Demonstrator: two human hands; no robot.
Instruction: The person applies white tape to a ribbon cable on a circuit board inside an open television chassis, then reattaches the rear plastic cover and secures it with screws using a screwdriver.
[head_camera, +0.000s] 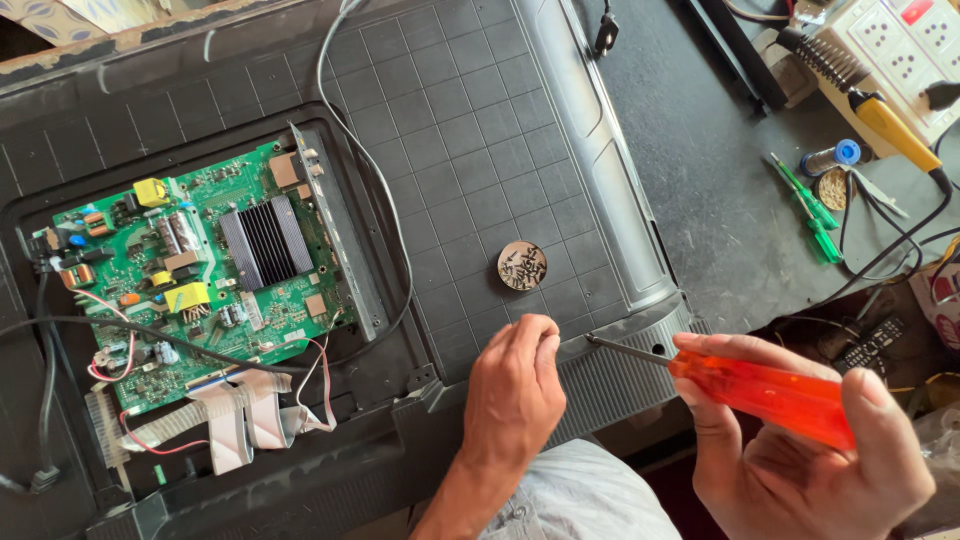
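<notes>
A black television back panel (470, 130) lies face down, its rear ribbed in a square grid. My left hand (515, 385) rests on its near edge with the fingers curled down near the screwdriver's tip. In my right hand (800, 450) is an orange-handled screwdriver (760, 390); its metal shaft points left at the panel's edge, beside my left fingertips. A small round dish of screws (522, 266) sits on the panel just above my left hand. At the left, an opening exposes a green circuit board (190, 270) with a black heat sink, ribbon cables and red and white wires.
A grey cable (375, 170) loops across the panel. On the dark bench at the right lie two green screwdrivers (812, 212), a yellow-handled soldering iron (885, 120), a white power strip (900, 50), a small round tin and a remote control (872, 345).
</notes>
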